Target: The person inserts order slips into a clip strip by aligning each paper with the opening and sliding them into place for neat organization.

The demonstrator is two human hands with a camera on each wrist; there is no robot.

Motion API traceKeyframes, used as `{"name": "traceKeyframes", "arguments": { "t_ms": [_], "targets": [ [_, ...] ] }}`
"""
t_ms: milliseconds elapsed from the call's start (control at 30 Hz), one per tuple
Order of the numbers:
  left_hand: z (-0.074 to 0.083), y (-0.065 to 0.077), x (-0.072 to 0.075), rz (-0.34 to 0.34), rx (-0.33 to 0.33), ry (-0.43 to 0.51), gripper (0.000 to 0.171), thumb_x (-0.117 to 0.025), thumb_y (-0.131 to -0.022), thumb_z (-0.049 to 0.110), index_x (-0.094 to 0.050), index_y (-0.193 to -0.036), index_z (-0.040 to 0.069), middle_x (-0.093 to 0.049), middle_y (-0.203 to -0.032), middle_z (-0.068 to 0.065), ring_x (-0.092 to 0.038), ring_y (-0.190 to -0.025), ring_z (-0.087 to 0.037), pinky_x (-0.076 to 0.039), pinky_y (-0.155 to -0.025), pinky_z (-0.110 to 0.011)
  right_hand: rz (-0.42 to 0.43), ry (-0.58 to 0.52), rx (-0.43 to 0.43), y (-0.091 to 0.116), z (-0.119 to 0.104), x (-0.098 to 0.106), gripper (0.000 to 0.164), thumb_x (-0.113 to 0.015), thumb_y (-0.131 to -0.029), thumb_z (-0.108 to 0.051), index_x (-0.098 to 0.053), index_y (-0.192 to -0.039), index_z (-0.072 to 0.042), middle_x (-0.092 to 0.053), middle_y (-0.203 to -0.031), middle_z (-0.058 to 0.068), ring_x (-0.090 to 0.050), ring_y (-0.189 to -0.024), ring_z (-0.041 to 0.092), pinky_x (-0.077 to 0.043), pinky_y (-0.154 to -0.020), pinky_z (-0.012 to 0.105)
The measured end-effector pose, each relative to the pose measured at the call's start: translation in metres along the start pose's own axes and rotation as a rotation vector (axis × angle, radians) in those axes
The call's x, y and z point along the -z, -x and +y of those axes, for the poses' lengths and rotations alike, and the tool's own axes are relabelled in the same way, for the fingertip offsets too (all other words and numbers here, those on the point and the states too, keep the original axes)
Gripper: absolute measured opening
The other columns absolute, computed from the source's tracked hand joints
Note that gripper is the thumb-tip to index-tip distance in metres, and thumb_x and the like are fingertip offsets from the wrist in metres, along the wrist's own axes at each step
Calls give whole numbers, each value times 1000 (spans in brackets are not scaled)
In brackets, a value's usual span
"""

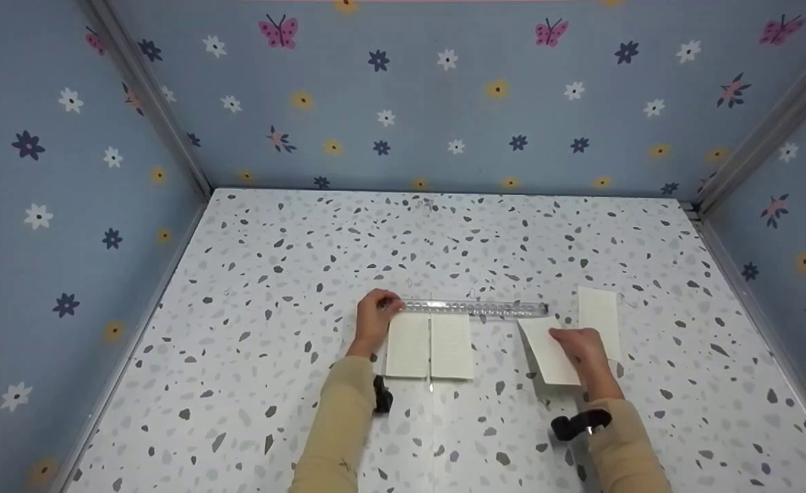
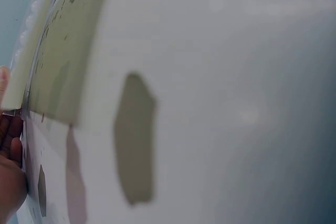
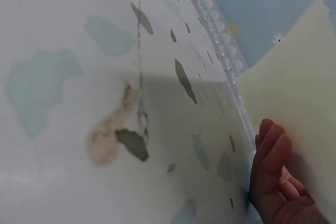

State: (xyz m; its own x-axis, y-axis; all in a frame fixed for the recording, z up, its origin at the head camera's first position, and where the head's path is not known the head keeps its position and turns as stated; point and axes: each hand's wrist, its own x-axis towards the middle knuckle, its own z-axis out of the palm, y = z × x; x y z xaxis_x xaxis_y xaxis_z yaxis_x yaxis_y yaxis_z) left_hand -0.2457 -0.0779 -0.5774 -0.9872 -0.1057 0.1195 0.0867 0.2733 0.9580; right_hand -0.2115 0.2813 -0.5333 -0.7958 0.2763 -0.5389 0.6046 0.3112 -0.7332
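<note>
Terrazzo-patterned tabletop (image 1: pixel 238 383) carries a clear plastic strip (image 1: pixel 498 309) near frame center, left hand (image 1: pixel 374 318) fingers clamped on its end; lower right, right hand (image 1: pixel 584 346) fingers pinch tilted paper (image 1: pixel 546 352), whose dragging edge could skew the strip.

From my head view I look forward and down from well above the surface (image 1: pixel 259 342); my 2 wrist views sit close over it, tilted sideways, and all 3 share the clear strip (image 1: pixel 485 309).

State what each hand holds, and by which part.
The right hand holds a cream, rectangular paper sheet by its right edge. The left hand pinches a clear, straight plastic strip at its left end.
</note>
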Motion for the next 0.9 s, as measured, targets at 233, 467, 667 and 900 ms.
{"name": "traceKeyframes", "arguments": {
  "t_ms": [233,467,667,900],
  "targets": [
    [-1,-1,0,8,-5,7,13,-65,-78,5,-62,-88,-2,-59,-84,-7,-53,-82,-18,-42,-77,-31,5,27,-27,-3,-6,-3,60,-65,-77,-23,-43,-119,14,-48,-113,23,-50,-85,23,-43,-76,31],
    [0,1,2,7,-72,9,12,-65,-79,5,-62,-87,-3,-59,-84,-9,-53,-80,-21,-42,-75,-33,19,30,-29,-10,-7,-9,66,-62,-80,-22,-32,-126,16,-37,-127,29,-44,-104,31,-37,-89,38],
    [-2,0,2,6,-51,-2,13,-65,-79,5,-62,-88,-2,-59,-84,-8,-53,-81,-20,-42,-76,-32,10,37,-34,-16,-6,-11,73,-61,-80,-22,-23,-129,17,-32,-129,31,-37,-113,37,-31,-96,41],
    [-1,0,1,7,-47,-7,12,-65,-78,5,-62,-88,-2,-59,-84,-7,-53,-81,-19,-42,-77,-31,1,25,-44,-18,-8,-13,76,-61,-80,-22,-20,-131,16,-30,-131,31,-34,-117,38,-27,-98,41]
  ]
}}
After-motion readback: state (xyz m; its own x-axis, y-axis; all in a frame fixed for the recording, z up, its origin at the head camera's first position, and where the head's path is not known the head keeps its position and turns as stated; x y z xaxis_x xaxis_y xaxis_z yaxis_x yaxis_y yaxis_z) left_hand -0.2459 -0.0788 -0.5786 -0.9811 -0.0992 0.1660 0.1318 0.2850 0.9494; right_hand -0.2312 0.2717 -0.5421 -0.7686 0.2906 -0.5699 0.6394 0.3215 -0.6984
